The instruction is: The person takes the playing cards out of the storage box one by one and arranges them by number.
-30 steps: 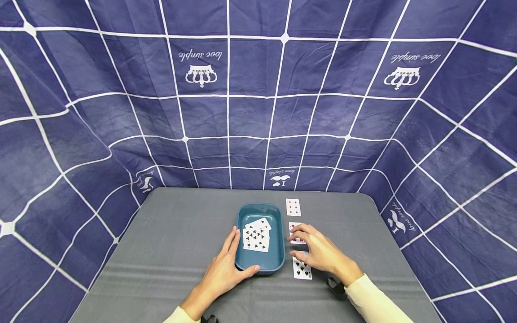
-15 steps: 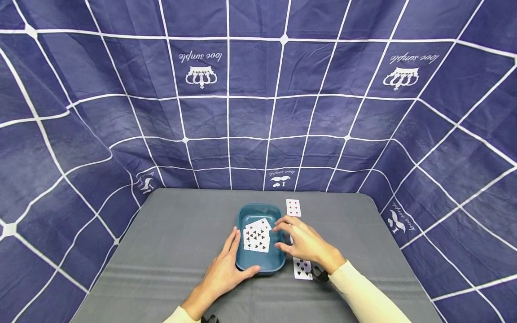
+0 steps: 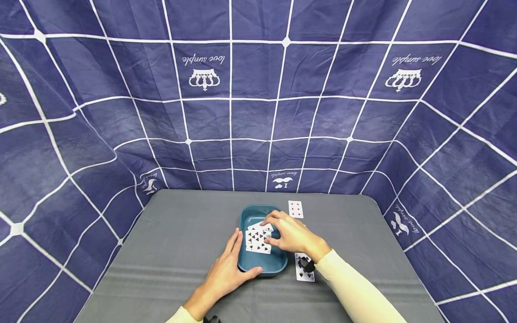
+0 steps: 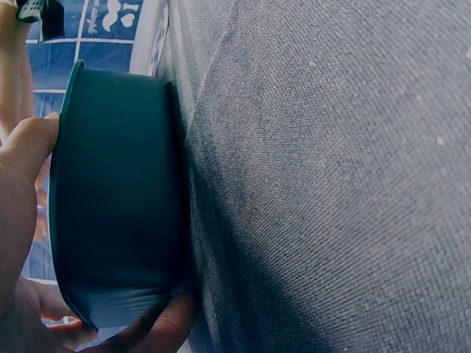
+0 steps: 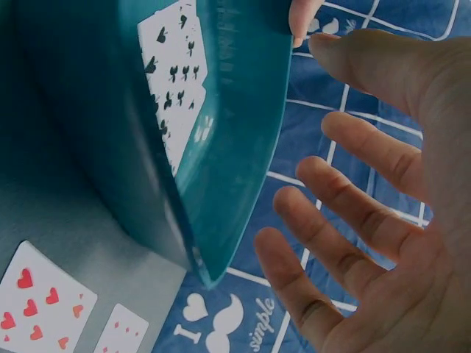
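Observation:
A teal plastic tub (image 3: 260,262) stands on the grey table, with several black-suit playing cards (image 3: 256,243) overlapping face up inside. My left hand (image 3: 225,270) holds its near left corner, fingers along the left side and thumb at the near rim; the left wrist view shows the thumb on the rim (image 4: 66,95). Over the tub's right side hovers my right hand (image 3: 291,234), fingers spread and apart in the right wrist view, nothing between them. A hearts card (image 5: 37,312) lies beside the tub, mostly hidden by the right hand in the head view.
Right of the tub, a six of diamonds (image 3: 295,209) lies toward the back and a spades card (image 3: 304,274) toward the front, partly under the right wrist's black strap (image 3: 306,264). Blue cloth (image 3: 258,112) with white lines hangs behind and at both sides.
My right hand has moved left from above the cards on the table to over the tub and its cards. The left hand stays at the tub's corner.

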Demonstrator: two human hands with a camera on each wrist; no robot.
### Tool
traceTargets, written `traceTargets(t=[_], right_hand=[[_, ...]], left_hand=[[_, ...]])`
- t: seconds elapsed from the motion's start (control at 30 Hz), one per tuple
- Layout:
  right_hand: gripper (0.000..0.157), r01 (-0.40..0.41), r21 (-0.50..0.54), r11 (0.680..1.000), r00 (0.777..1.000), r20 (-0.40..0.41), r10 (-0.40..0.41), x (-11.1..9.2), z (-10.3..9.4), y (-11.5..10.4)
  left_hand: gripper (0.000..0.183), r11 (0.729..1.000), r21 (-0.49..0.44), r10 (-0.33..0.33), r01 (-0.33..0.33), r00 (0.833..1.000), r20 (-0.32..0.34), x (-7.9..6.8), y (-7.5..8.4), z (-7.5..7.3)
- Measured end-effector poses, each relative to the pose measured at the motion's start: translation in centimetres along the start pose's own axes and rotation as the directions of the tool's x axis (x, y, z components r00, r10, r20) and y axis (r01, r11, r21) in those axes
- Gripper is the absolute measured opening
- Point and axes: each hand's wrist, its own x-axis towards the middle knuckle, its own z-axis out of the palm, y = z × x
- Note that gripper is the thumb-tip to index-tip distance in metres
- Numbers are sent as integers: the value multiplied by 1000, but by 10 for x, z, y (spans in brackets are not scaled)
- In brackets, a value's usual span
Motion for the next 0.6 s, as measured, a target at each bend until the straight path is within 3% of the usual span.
traceTargets(t=[0.37,0.6], right_hand=[[58,-87,68,994,990,120,78,28,10,-5],[71,-135,29,990,974,189,127,40,20,-6]], left_hand=[[132,1000,3,5,-5,1000,-12,0,1,0],[133,1000,-4,7,-7,1000,-4,0,0,1]])
